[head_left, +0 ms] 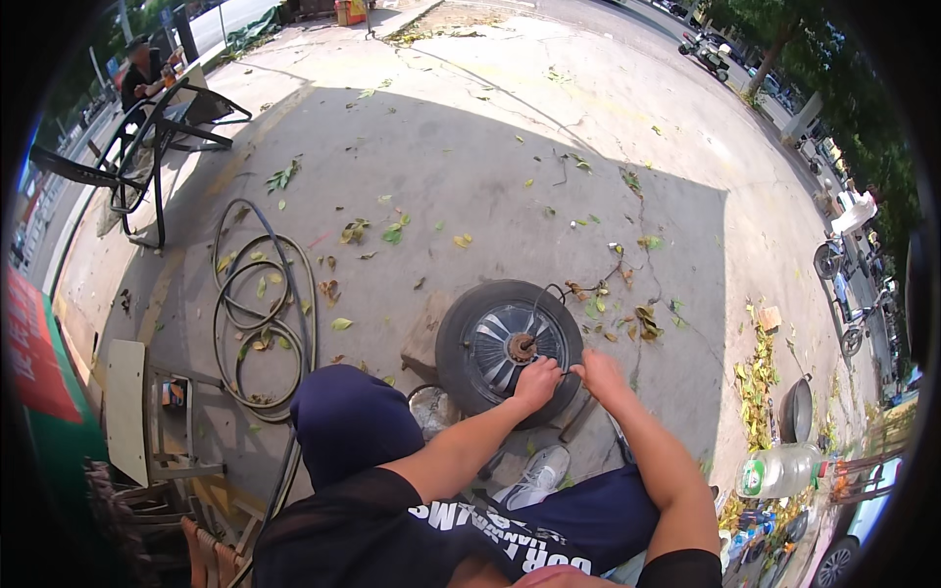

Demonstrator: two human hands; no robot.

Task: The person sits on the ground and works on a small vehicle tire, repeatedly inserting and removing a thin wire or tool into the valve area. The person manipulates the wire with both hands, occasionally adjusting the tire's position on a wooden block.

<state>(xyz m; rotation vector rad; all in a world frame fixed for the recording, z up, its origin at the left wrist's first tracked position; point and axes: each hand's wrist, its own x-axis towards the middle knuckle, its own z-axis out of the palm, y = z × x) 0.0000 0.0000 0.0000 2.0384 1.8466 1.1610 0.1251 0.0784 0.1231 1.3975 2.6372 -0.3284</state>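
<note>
A black-tyred wheel with a silver spoked hub and a rusty centre with an axle lies tilted on a worn block in front of me. A thin black cable loops over it. My left hand is closed at the lower right of the hub, its fingers pinching something small and dark. My right hand is closed just beside it at the tyre's right edge, gripping a small dark piece too fine to make out. My knee and a white shoe are close below.
A coiled hose and a small stool are to the left, with a chair frame and another person behind. A large plastic bottle, a dark pan and parked scooters line the right. Leaves litter the pavement.
</note>
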